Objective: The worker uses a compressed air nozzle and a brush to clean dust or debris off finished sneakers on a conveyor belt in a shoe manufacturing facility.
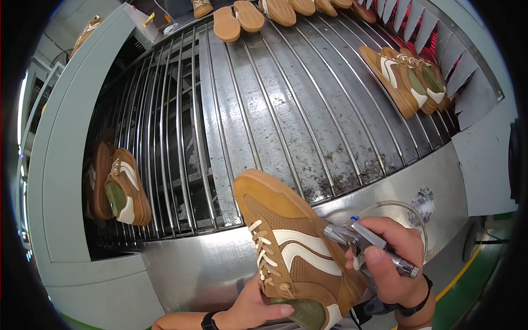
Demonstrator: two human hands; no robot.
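My left hand (253,308) grips a brown sneaker (294,220) near its heel, thumb over the green insole at the collar. The sneaker is tilted on its side, toe pointing away, with cream wavy stripes, tan laces and a gum-coloured sole. My right hand (396,258) is closed round a small metal spray gun (357,236) with a blue part on top. The gun's nozzle points left, close to the sneaker's sole edge and side. A clear hose (404,204) loops behind my right hand. The fingers beneath the gun are partly hidden.
Metal conveyor rods (286,110) run away from me over a steel plate. Matching sneakers stand on them at left (127,187) and right (399,77), beside grey flaps (467,71) with red light behind. Across the far end, several shoes lie soles up (226,25). A steel ledge (203,269) fronts the conveyor.
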